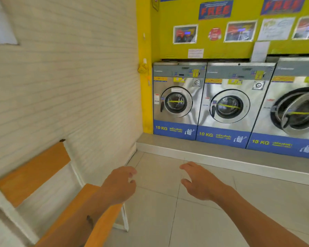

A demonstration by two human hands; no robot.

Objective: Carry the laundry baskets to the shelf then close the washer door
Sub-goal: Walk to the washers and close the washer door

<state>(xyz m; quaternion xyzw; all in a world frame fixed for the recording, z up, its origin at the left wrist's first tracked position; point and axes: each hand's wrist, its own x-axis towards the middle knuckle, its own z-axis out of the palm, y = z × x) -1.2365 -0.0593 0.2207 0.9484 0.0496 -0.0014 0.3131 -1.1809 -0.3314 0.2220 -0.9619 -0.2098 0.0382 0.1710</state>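
Grey tiled floor (194, 220) | both hands' fingers apart, empty | right washer door (300, 113) seemingly ajar

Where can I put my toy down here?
The tiled floor is bare between the orange bench and the grey step under the washers. The bench seat looks free too. The 15 KG washer's door hangs open, so it is tighter there.
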